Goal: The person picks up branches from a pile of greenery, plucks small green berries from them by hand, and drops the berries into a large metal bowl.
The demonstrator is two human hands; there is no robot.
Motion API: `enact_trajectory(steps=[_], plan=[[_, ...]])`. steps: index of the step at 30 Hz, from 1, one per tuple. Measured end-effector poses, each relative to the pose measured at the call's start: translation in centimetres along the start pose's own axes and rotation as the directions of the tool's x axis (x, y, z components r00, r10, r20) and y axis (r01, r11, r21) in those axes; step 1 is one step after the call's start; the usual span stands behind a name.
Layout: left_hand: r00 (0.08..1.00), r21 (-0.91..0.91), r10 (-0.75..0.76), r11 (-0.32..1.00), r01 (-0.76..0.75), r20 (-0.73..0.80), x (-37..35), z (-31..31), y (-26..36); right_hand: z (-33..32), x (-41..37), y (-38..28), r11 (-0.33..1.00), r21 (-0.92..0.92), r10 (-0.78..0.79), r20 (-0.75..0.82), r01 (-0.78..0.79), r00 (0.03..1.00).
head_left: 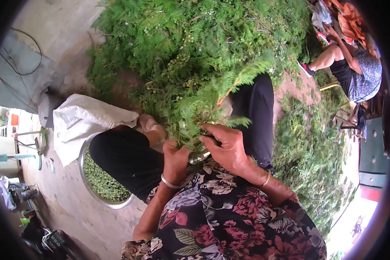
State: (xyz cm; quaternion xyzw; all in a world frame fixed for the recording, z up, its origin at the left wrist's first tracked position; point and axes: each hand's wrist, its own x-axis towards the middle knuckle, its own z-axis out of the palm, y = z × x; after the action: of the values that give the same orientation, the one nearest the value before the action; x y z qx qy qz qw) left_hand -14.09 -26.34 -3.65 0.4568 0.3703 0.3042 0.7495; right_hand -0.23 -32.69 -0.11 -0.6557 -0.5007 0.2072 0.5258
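A leafy green conifer branch (190, 113) lies across my lap between my knees, its tip reaching up to the right. My left hand (176, 159) is closed on the lower leaves, thumb pressed against the fingers. Just to the right, my right hand (228, 146) pinches the same branch, thumb and forefinger close together. The fingertips are partly hidden by foliage. Beside my left knee stands a metal basin (82, 161) holding many small green cones (103, 178); my leg covers part of it.
A big heap of green branches (190, 34) fills the ground ahead. More cut greenery (312, 147) spreads at the right. A white sack (84, 119) lies by the basin. Another person (363, 71) sits at the far right. A cable (30, 43) lies at the upper left.
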Motion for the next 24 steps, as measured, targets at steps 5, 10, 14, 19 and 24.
enact_trajectory(steps=[5, 10, 14, 19, 24], plan=[[0.988, -0.078, -0.109, 0.990, 0.118, 0.105, -0.5, 0.8, 1.4, -0.1, 0.4, 0.7, 0.990, -0.114, -0.070, 0.092, 0.080, 0.993], [0.986, 0.269, 0.106, 0.953, -0.138, 0.130, -0.2, 1.4, 0.8, -0.6, 0.2, 1.1, 0.990, -0.034, 0.136, 0.057, -0.134, 0.989], [0.988, 0.411, 0.151, 0.900, -0.145, 0.017, 0.7, 0.6, -1.0, -3.5, 1.4, 0.6, 0.728, 0.547, 0.418, 0.123, -0.413, 0.900], [0.916, 0.611, 0.394, 0.708, -0.356, 0.078, 1.8, 0.9, -2.0, -6.4, 1.8, -1.5, 0.453, 0.767, 0.504, 0.200, -0.454, 0.840], [0.851, 0.742, 0.478, 0.486, -0.463, 0.218, 2.0, 1.8, -3.0, -5.2, -0.2, -0.7, 0.723, 0.481, 0.500, 0.131, -0.496, 0.856]])
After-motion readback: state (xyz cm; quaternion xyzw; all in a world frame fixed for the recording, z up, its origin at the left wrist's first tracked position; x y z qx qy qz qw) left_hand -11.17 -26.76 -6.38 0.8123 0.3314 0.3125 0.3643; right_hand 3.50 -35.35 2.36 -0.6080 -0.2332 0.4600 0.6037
